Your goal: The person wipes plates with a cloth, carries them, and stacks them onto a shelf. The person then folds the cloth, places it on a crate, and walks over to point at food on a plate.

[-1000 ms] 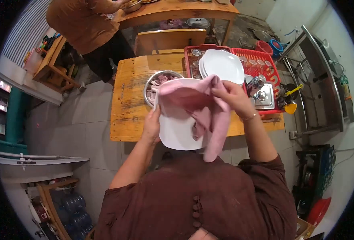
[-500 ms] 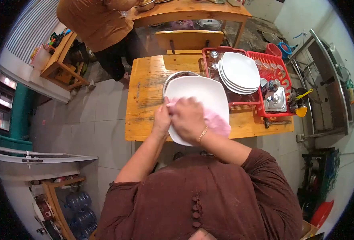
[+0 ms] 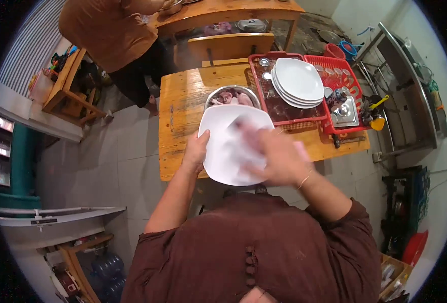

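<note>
My left hand point(image 3: 196, 151) grips the left rim of a white square plate point(image 3: 221, 146), its thumb on the upper face. The plate is held in front of my body, over the near edge of the wooden table. Across the plate's right side is my right hand point(image 3: 281, 157), blurred by motion, with a pink cloth point(image 3: 251, 135) under and beside it. The cloth is smeared too, and part of it shows past the hand. Just behind the plate stands a metal bowl point(image 3: 207, 103) holding pink and pale pieces of cloth or something similar.
On the table point(image 3: 178, 116), a red basket point(image 3: 304, 121) bears stacked white plates point(image 3: 299, 78); another point(image 3: 355, 83) holds glasses and a metal container. A chair point(image 3: 231, 46) stands behind. A person point(image 3: 107, 35) is at the far table point(image 3: 233, 9). A metal rack stands right.
My right hand has moved from the plate's left side to its right side with the pink cloth. My left hand stays on the left rim. The camera view has shifted slightly.
</note>
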The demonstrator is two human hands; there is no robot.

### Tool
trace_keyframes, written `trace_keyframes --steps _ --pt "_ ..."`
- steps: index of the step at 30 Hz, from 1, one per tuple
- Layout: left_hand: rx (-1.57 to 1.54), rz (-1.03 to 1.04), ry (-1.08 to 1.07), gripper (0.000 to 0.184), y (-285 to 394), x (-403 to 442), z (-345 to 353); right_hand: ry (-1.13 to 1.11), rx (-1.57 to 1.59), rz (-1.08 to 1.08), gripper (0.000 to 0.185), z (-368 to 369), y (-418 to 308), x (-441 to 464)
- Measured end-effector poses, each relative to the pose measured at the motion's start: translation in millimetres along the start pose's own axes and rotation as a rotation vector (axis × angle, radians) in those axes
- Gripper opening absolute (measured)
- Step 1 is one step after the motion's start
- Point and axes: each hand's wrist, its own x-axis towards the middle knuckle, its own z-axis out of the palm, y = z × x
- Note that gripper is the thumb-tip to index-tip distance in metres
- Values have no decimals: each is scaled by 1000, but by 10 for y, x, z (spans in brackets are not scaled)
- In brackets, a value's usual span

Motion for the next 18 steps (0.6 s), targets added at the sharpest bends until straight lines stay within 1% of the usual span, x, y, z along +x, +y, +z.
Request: trace_keyframes --steps 1,2,3,4,5,6,7,8,9,10,12,13,14,15,16,17,18 --pt "4 2 -15 29 75 13 10 51 -155 -175 60 145 -100 -93" --pt "38 -80 -81 30 172 26 -24 96 -310 -349 65 311 -134 -176" --pt "73 -161 -145 31 241 48 -64 102 -317 -339 65 429 -98 -221" --pt "75 -157 -157 31 265 89 -107 150 -343 -344 65 532 -43 -244" --pt "11 -198 -258 33 253 122 -162 193 -365 -351 66 580 -5 -269" --pt "-54 -243 -355 36 231 125 -198 190 -365 -347 66 517 -9 -298" --pt "-53 -248 -358 36 250 83 -163 92 -218 -297 65 387 -22 -322" --pt "-164 -306 -423 41 293 30 -96 1 -70 -244 65 272 -16 -338" --pt "-274 -365 -490 47 324 7 -53 47 30 -278 56 193 28 -350" --pt "-99 -430 -589 61 217 129 -236 54 29 -267 56 92 26 -377" --pt "-131 -213 -572 62 -113 225 -425 37 588 68 41 -98 36 -430" --pt "-126 -218 -586 62 -49 126 -359 42 811 199 40 -119 118 -453" --pt "-253 -161 -647 60 26 3 -290 54 811 210 40 -103 196 -454" --pt "-383 -105 -703 60 54 -95 -239 169 970 387 42 -49 287 -446" --pt "-382 -112 -710 60 8 -131 -238 287 1123 564 45 50 378 -429" --pt "-475 -200 -699 62 -43 -157 -242 449 1337 634 51 273 529 -396" --pt "-565 -285 -688 66 -93 -176 -235 457 1335 635 51 380 585 -380"
